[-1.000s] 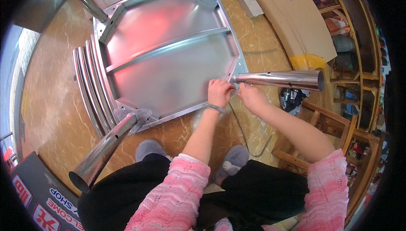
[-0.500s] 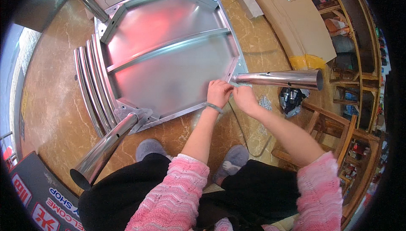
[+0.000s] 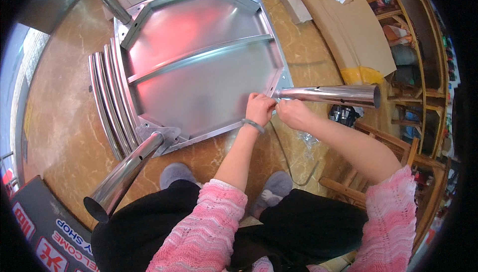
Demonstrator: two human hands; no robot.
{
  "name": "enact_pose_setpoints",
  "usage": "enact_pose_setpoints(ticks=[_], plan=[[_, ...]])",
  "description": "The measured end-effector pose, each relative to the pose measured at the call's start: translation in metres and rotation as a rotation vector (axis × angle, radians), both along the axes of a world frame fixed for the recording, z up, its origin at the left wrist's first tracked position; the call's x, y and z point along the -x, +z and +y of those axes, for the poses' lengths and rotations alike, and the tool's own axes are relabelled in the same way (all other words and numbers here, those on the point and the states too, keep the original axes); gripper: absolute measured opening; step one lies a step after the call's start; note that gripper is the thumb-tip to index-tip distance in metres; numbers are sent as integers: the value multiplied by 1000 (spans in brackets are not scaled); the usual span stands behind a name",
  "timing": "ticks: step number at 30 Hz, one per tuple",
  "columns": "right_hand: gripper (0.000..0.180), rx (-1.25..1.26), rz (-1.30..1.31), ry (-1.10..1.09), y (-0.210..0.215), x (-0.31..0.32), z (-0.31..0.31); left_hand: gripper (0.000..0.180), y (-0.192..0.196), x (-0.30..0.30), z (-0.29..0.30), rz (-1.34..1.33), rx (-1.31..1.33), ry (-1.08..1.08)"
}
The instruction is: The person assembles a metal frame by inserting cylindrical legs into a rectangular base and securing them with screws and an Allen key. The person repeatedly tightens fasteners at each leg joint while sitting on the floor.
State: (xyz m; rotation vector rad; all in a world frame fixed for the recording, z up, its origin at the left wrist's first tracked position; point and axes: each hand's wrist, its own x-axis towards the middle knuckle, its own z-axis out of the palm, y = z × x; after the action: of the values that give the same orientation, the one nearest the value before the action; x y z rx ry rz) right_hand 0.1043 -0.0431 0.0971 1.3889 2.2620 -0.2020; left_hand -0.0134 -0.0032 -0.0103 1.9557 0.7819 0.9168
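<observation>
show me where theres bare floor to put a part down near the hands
Bare floor lies left of the loose metal tubes. A smaller patch sits between the tabletop and the cardboard. Crowded around both hands: left hand, right hand, leg.

Both forearms come up from the lower edge in pink knitted sleeves pushed back to the elbows. The left hand [image 3: 260, 108] is curled, knuckles up, fingers bunched at their tips, a thin bracelet on its wrist. The right hand [image 3: 293, 113] sits just beside it, fingertips pinched and almost meeting the left's.
</observation>
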Motion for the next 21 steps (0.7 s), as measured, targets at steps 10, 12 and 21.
enact_pose_setpoints(ticks=[10,12,21], plan=[[16,52,84,-537,-15,12,-1,10,3,2,-1,-54,80,-13],[19,-3,196,-869,-26,20,0,10,4,2,-5,-51,166,-16],[16,-79,13,-623,-9,8,-12,9,3,-3,-5,-73,62,-3]])
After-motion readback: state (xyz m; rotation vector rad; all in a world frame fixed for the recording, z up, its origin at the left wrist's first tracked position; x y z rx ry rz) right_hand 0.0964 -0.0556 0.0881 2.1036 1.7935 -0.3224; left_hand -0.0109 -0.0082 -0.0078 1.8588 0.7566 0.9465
